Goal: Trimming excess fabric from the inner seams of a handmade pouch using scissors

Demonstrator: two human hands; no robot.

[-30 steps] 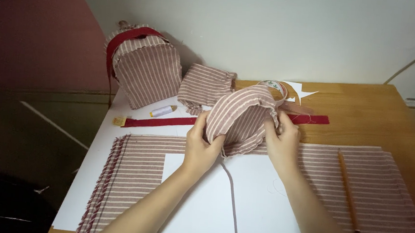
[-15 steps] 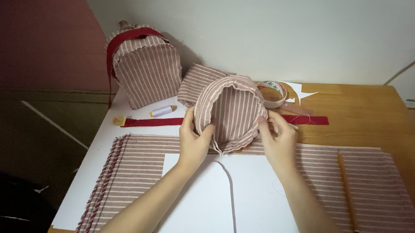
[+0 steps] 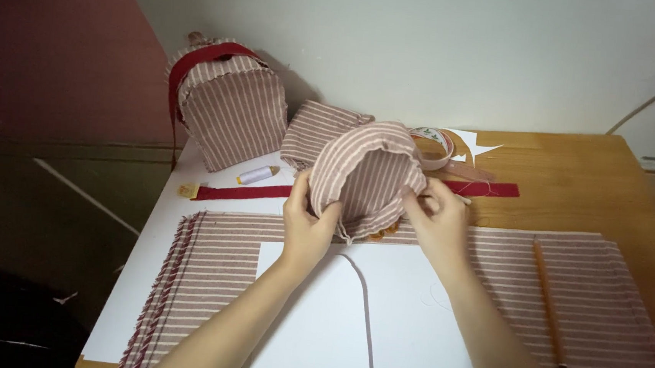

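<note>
Both my hands hold a striped red-and-white fabric pouch piece (image 3: 366, 175) up over the table. My left hand (image 3: 306, 221) grips its left edge, thumb on the front. On the right edge, my right hand (image 3: 436, 218) pinches the cloth with its fingertips. The piece stands upright with a rounded top, its open inside facing me. Beneath my forearms lies a white paper pattern (image 3: 348, 324) with a curved grey line, on a sheet of the same striped fabric (image 3: 619, 304).
A finished striped bag with a red strap (image 3: 229, 112) stands at the back left. Beside it lie a folded striped piece (image 3: 312, 129), a thread spool (image 3: 257, 174), a red ribbon strip (image 3: 238, 192) and a tape roll (image 3: 434, 141). A pencil (image 3: 548, 303) rests on the right fabric.
The striped piece has been turned from a crumpled bundle to upright with its inside toward me. Both hands shifted slightly down along its edges.
</note>
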